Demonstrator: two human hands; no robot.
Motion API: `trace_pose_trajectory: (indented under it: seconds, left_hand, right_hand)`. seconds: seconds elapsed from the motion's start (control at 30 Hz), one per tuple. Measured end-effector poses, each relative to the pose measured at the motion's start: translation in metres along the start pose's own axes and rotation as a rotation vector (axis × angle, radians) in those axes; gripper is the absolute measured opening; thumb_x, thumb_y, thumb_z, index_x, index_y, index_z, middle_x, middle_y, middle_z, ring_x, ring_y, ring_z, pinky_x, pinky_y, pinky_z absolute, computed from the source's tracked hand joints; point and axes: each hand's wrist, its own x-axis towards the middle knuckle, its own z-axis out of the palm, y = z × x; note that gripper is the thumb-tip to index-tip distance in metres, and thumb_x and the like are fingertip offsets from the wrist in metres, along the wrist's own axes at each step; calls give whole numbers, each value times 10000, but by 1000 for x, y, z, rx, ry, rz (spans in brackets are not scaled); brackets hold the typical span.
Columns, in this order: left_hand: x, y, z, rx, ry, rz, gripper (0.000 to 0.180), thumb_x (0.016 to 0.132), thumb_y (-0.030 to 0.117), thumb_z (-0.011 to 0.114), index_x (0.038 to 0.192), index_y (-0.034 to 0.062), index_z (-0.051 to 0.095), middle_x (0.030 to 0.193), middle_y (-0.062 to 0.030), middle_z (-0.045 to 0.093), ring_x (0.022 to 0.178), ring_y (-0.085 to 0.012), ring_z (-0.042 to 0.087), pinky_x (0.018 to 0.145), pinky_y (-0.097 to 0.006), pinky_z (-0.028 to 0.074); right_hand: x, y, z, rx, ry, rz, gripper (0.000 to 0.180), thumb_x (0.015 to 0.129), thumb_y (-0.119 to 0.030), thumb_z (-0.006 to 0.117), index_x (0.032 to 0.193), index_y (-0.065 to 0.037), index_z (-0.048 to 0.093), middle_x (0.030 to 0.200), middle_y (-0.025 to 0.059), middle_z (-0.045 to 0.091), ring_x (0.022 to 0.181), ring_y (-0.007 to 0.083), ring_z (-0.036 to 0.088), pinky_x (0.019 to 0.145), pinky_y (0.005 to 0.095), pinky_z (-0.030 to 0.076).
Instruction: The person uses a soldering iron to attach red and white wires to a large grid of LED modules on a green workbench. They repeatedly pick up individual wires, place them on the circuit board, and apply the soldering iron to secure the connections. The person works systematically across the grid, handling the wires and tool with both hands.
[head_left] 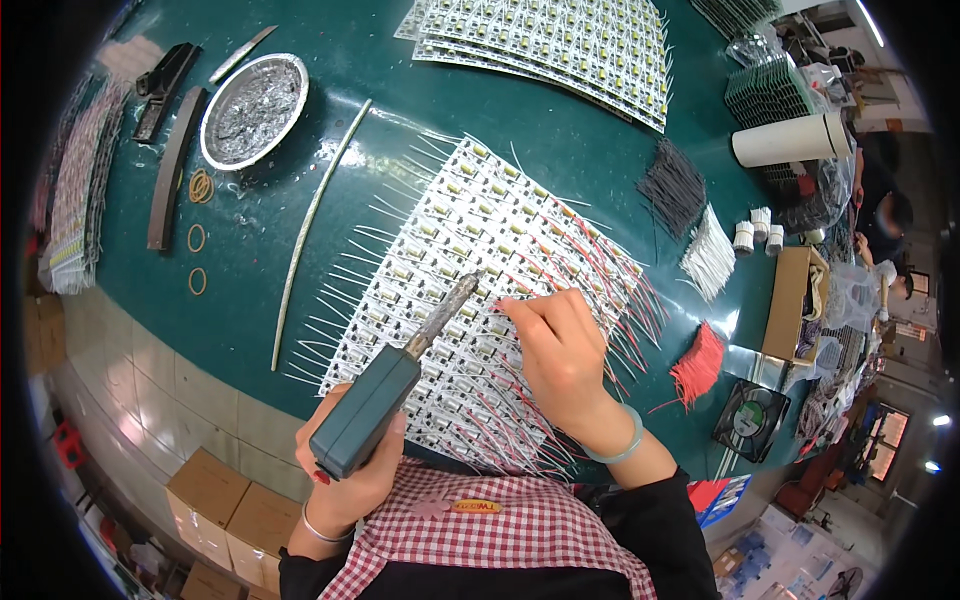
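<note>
My left hand (366,478) is wrapped round the dark green handle of a soldering gun (372,408). The gun's metal tip reaches up over the middle of a white circuit board panel (415,330) lined with small parts. Just right of the tip, my right hand (562,355) is closed in a pinch low over the panel. A bit of red shows at its fingertips, apparently the end of a thin red wire; most of it is hidden. Red wires (600,265) stick out along the panel's right side, white wires (345,285) along its left.
Stacked panels (545,45) lie at the far side. On the right are black (672,185), white (708,262) and red wire bundles (697,365), a cardboard box (790,300) and a solder reel (750,420). At left stand a bowl of metal scraps (255,112), a long rod (318,235) and rubber bands (198,282).
</note>
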Motion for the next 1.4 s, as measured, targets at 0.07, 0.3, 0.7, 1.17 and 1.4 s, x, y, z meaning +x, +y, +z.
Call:
trace_pose_trajectory:
  seconds: [0.07, 0.3, 0.7, 1.17, 1.4]
  left_hand:
    - [-2, -1, -1, 8, -8, -21, 209, 799, -43, 742, 1003, -69, 704, 978, -140, 680, 809, -192, 656, 711, -287, 521]
    - [-2, -3, 2, -14, 5, 21, 203, 775, -65, 744, 972, -68, 697, 948, -136, 686, 786, -189, 662, 706, -288, 527]
    - [-1, -9, 6, 30, 4, 80, 172, 753, -66, 750, 906, -41, 675, 874, -108, 676, 737, -168, 654, 677, -279, 521]
    - [-7, -7, -1, 77, 57, 156, 201, 738, -57, 766, 926, -72, 698, 874, -146, 678, 716, -226, 673, 666, -302, 529]
    - [-15, -8, -4, 32, 41, 98, 242, 754, -80, 750, 989, -90, 696, 965, -178, 707, 808, -238, 703, 733, -309, 551]
  right_hand:
    - [0, 0, 4, -4, 4, 6, 325, 725, 43, 671, 1048, 17, 687, 873, 87, 599, 789, 253, 563, 665, 353, 486]
    - [-1, -1, 5, -26, 3, 10, 329, 735, 45, 668, 1062, 20, 685, 882, 85, 597, 784, 245, 550, 656, 346, 482]
    - [-2, -2, 5, -60, -6, -6, 377, 713, 52, 662, 1089, 35, 684, 898, 84, 589, 801, 246, 548, 652, 339, 485]
    - [-3, -4, 8, -117, -16, -18, 348, 733, 36, 661, 1080, 46, 677, 914, 99, 583, 832, 264, 558, 663, 342, 497]
    - [-2, -5, 7, -86, -2, -17, 344, 742, 41, 656, 1086, 53, 674, 928, 114, 587, 835, 277, 560, 680, 357, 498]
